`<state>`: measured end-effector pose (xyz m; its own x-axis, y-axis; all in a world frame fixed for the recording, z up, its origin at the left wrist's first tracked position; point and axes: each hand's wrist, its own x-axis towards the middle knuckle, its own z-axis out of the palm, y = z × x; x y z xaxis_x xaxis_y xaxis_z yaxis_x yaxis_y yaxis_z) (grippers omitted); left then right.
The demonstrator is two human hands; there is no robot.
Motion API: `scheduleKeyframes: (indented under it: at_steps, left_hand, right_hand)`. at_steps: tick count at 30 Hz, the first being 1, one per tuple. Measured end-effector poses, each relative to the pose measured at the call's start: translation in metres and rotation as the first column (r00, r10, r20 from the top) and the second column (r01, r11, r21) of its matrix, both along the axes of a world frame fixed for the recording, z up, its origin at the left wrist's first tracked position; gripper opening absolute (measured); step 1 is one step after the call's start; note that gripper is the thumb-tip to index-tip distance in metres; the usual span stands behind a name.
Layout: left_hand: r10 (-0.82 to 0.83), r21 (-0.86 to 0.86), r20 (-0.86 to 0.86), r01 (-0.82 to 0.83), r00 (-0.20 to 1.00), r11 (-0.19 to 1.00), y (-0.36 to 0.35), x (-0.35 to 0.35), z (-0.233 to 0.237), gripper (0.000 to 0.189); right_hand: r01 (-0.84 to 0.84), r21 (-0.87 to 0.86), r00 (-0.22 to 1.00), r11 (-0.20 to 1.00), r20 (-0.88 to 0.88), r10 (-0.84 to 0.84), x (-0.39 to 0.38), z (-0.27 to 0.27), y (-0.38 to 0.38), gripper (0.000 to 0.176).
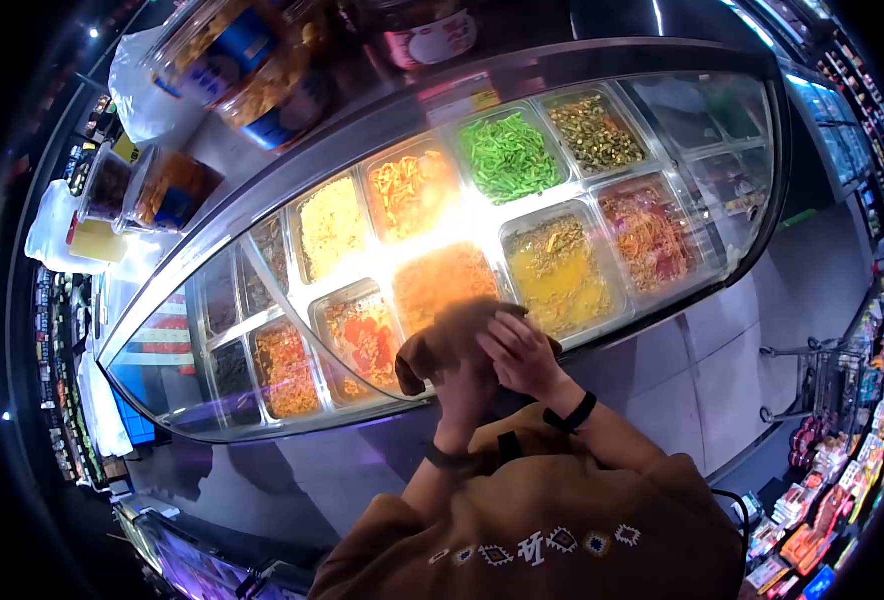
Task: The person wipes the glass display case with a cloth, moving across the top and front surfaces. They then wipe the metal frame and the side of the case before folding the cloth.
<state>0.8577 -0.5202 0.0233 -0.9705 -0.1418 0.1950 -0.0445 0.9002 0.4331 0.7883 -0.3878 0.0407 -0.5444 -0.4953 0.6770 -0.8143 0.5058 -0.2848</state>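
A brown cloth (442, 345) is bunched up in front of my body, over the near edge of a glass-fronted food case. My left hand (465, 385) is under the cloth, which covers its fingers. My right hand (522, 352) lies on the cloth's right side with its fingers bent against it. Just beyond the cloth is a tray of orange food (444, 280). To its right sits a tray of yellow food in liquid (562, 275), and to its left a tray of red and orange food (357, 335).
Green strips (509, 157) fill a tray in the back row. Clear plastic tubs (167, 190) stand on the counter at the upper left. The case's metal rim (662, 315) runs along my side. A shopping cart (822, 370) stands on the floor at the right.
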Motion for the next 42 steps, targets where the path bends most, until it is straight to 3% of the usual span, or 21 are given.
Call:
scheduleKeyframes:
  at_steps: [1, 3, 5, 7, 9, 10, 12, 14, 15, 17, 18, 19, 23, 26, 28, 29, 31, 33, 36, 42]
  left_hand:
    - [-0.002, -0.001, 0.038, 0.002, 0.999, 1.0, 0.006, 0.001, -0.002, 0.073]
    - [-0.01, 0.034, -0.002, 0.01, 1.0, 0.999, 0.015, -0.003, 0.021, 0.05]
    - [-0.025, -0.065, 0.069, 0.029, 0.997, 0.997, 0.012, -0.004, 0.02, 0.046]
    - [0.001, -0.16, 0.379, 0.064, 0.925, 0.985, -0.005, -0.009, 0.029, 0.051]
    - [0.037, -0.186, 0.279, 0.016, 0.96, 0.982, -0.056, 0.011, -0.034, 0.062]
    - [0.106, -0.122, 0.12, -0.092, 0.987, 0.988, -0.054, 0.0, -0.008, 0.073]
    - [0.117, -0.23, -0.111, -0.139, 0.987, 0.963, -0.064, -0.022, 0.028, 0.081]
    - [0.147, -0.189, -0.15, -0.174, 0.978, 0.967, -0.073, -0.041, 0.059, 0.085]
    - [0.161, -0.163, -0.162, -0.188, 0.974, 0.969, -0.079, -0.05, 0.07, 0.086]
    - [0.188, -0.143, -0.13, -0.206, 0.973, 0.968, -0.093, -0.062, 0.085, 0.087]
    - [0.131, -0.269, -0.204, -0.184, 0.97, 0.945, -0.1, -0.071, 0.088, 0.086]
    - [0.173, -0.166, -0.197, -0.207, 0.965, 0.964, -0.097, -0.077, 0.092, 0.084]
    - [0.226, -0.226, -0.301, -0.3, 0.926, 0.927, -0.062, -0.112, 0.107, 0.075]
    - [0.151, -0.181, -0.331, -0.22, 0.932, 0.959, -0.012, -0.138, 0.125, 0.07]
    - [0.091, -0.109, -0.361, -0.139, 0.928, 0.984, 0.016, -0.153, 0.131, 0.063]
    - [0.061, -0.063, -0.397, -0.093, 0.916, 0.994, 0.025, -0.16, 0.132, 0.059]
    - [0.042, 0.018, -0.298, -0.038, 0.954, 0.999, 0.039, -0.171, 0.138, 0.059]
    - [0.033, 0.094, -0.339, -0.001, 0.94, 0.996, 0.045, -0.177, 0.138, 0.057]
    - [0.021, 0.096, -0.385, 0.018, 0.923, 0.995, 0.035, -0.176, 0.137, 0.058]
    - [-0.008, 0.079, -0.4, 0.043, 0.917, 0.996, -0.022, -0.141, 0.132, 0.054]
  right_hand:
    - [-0.041, -0.012, 0.999, 0.999, 0.034, 0.041, 0.0, -0.005, 0.006, 0.037]
    - [-0.128, 0.004, 0.988, 0.992, 0.084, 0.128, -0.003, -0.011, 0.013, 0.04]
    - [-0.218, 0.054, 0.969, 0.974, 0.128, 0.21, -0.01, -0.011, 0.017, 0.044]
    - [-0.307, 0.211, 0.94, 0.928, 0.22, 0.261, -0.019, -0.006, 0.014, 0.048]
    - [-0.324, 0.1, 0.934, 0.941, 0.193, 0.301, -0.031, 0.005, -0.006, 0.052]
    - [-0.328, 0.045, 0.932, 0.944, 0.178, 0.315, -0.037, 0.014, -0.019, 0.054]
    - [-0.32, -0.014, 0.938, 0.947, 0.139, 0.318, -0.051, 0.042, -0.038, 0.055]
    - [-0.309, -0.057, 0.943, 0.949, 0.11, 0.313, -0.069, 0.071, -0.058, 0.054]
    - [-0.324, -0.195, 0.93, 0.926, 0.112, 0.349, -0.077, 0.085, -0.067, 0.057]
    - [-0.289, -0.212, 0.951, 0.934, 0.046, 0.305, -0.089, 0.098, -0.08, 0.055]
    - [-0.277, -0.239, 0.955, 0.93, 0.038, 0.294, -0.094, 0.102, -0.081, 0.052]
    - [-0.283, -0.228, 0.957, 0.932, -0.007, 0.289, -0.101, 0.1, -0.084, 0.047]
    - [-0.211, -0.134, 0.978, 0.968, -0.037, 0.207, -0.122, 0.099, -0.052, 0.04]
    - [0.041, -0.042, 0.994, 0.998, -0.096, -0.044, -0.133, 0.104, -0.011, 0.041]
    - [0.146, -0.019, 0.98, 0.989, -0.135, -0.147, -0.142, 0.11, 0.022, 0.05]
    - [0.247, 0.016, 0.956, 0.969, -0.165, -0.241, -0.148, 0.109, 0.032, 0.053]
    - [0.452, 0.09, 0.88, 0.887, -0.208, -0.427, -0.145, 0.119, 0.047, 0.059]
    - [0.548, 0.157, 0.831, 0.822, -0.216, -0.513, -0.141, 0.127, 0.048, 0.061]
    - [0.54, 0.153, 0.842, 0.828, -0.115, -0.528, -0.131, 0.124, 0.025, 0.059]
    - [0.624, 0.048, 0.775, 0.78, -0.16, -0.611, -0.109, 0.082, -0.036, 0.048]
